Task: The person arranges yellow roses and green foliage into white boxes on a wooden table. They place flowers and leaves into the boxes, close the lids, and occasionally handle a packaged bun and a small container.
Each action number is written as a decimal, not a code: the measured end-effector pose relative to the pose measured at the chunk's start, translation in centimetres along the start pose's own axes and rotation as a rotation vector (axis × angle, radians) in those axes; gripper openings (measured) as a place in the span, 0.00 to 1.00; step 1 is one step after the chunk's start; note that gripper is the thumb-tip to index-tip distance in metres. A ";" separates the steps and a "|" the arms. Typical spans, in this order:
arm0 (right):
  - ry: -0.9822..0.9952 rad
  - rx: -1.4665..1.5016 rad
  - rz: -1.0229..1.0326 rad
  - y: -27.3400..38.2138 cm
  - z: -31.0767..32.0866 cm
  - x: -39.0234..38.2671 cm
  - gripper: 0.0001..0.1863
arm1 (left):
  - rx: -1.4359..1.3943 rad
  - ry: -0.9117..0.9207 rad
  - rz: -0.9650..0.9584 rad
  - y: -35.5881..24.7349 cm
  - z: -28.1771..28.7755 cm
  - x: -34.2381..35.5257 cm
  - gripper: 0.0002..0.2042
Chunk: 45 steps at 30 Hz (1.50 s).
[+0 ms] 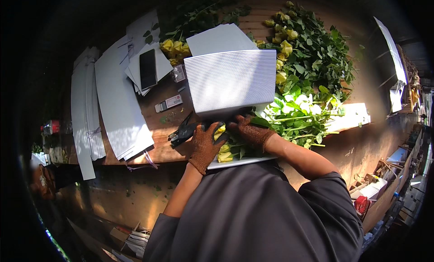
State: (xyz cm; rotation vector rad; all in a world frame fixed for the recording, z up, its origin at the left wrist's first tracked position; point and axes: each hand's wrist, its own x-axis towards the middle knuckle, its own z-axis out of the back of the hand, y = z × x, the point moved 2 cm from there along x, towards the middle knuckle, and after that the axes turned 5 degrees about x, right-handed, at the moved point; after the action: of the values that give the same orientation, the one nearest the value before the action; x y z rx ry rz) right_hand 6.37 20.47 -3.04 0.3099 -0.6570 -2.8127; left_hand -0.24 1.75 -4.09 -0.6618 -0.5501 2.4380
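Note:
My left hand, in a brown knitted glove, curls around a yellow rose, thumb and fingers on either side of the bloom. Further yellow roses lie just below it, on a white sheet against my body. My right hand, gloved the same way, has its fingers bent in the shadow beneath the ridged white corrugated sheet; what they grip is hidden. Green leaves lie under that hand. Left of my left hand rests a black stapler.
Yellow roses with leafy stems are heaped at the far right, cut stems nearer. Flat white cardboard pieces lie left, with a phone on some. A small box lies near the stapler. The table's front edge runs before me.

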 end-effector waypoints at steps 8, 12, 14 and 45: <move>-0.070 0.321 -0.514 -12.5 14.3 -2.8 0.15 | -0.008 -0.086 -0.066 0.7 -0.4 -0.2 0.30; 0.160 -0.099 -0.616 -26.3 1.3 -8.6 0.13 | -0.020 -0.067 -0.111 -0.1 -0.1 0.5 0.32; 0.268 -0.099 -0.743 -21.7 2.7 -5.8 0.11 | -0.058 -0.052 -0.033 1.3 -0.6 -0.1 0.32; 0.028 -0.075 -0.115 -2.0 1.6 0.1 0.18 | 0.128 -0.180 -0.208 -0.3 0.8 -0.7 0.25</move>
State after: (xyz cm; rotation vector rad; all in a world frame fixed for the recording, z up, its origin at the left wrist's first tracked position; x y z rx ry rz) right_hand 5.52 22.81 -2.55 0.3837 -0.5421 -2.9278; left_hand -0.03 1.34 -3.07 -0.3175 -0.5008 2.3247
